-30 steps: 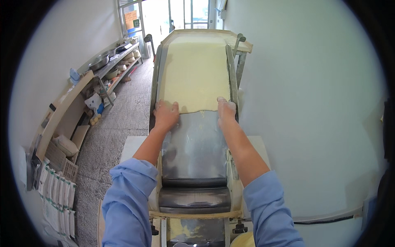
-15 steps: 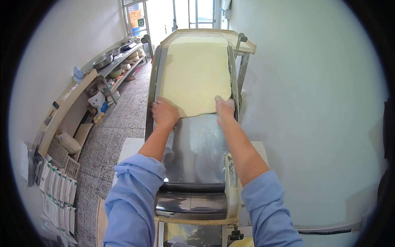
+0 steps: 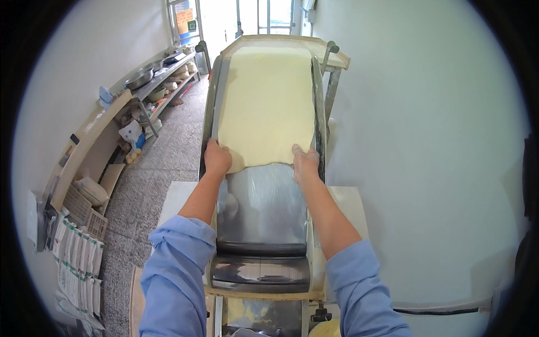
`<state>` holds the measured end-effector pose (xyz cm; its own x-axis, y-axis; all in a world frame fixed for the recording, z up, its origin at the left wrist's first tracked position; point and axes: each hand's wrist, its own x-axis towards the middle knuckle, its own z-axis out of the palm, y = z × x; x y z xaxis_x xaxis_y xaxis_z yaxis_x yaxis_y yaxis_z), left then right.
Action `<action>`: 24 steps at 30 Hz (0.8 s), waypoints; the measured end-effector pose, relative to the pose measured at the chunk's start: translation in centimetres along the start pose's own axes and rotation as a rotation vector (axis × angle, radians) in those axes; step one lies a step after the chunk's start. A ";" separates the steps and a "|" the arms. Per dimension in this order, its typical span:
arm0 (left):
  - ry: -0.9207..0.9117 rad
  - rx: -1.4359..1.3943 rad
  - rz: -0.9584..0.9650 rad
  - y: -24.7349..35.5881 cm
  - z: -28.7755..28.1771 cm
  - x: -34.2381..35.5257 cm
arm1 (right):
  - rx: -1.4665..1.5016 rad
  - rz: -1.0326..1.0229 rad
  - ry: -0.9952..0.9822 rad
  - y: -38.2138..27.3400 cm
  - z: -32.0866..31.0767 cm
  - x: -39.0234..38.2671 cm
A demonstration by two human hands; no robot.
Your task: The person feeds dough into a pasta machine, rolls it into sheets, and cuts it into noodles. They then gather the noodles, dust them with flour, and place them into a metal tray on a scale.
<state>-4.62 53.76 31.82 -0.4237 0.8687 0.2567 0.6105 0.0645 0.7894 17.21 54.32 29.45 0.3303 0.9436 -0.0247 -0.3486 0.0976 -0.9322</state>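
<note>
Left grip (image 3: 219, 158) and right grip (image 3: 305, 161) hold the near corners of the dough sheet (image 3: 266, 106), lying upon the metal slope (image 3: 263, 202), which I may tear if one side pulls harder.

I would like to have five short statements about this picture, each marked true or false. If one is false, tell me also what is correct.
1. The left hand and the right hand are at the near corners of the dough. True.
2. The dough is dark brown. False: it is pale yellow.
3. The near edge of the dough touches the roller. False: bare metal lies between them.
4. The rolled-up sleeves are light blue. True.
5. The metal bowl stands to the right of the dough. False: it stands to the left, on a shelf.
</note>
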 end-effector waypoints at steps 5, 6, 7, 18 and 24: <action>-0.113 0.115 0.024 -2.0 -1.1 -3.1 | -0.304 -0.046 -0.011 1.7 -2.7 -2.1; -0.085 0.161 0.161 -2.4 -1.0 -3.8 | -0.484 -0.127 -0.028 1.5 -3.1 -2.2; -0.052 0.201 0.307 -2.7 -1.0 -4.4 | -0.679 -0.147 -0.043 1.3 -3.6 -2.7; -0.310 0.649 0.789 -5.0 -3.5 -6.9 | -1.685 -0.908 -0.390 -1.2 -5.3 -7.2; -0.476 0.894 0.781 -3.5 -5.5 -8.3 | -1.732 -0.775 -0.485 -1.2 -5.9 -7.7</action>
<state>-6.93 43.63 29.95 0.4163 0.9026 0.1099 0.9019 -0.3945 -0.1759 20.27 45.07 28.66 -0.3703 0.8792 0.2999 0.9228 0.3851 0.0107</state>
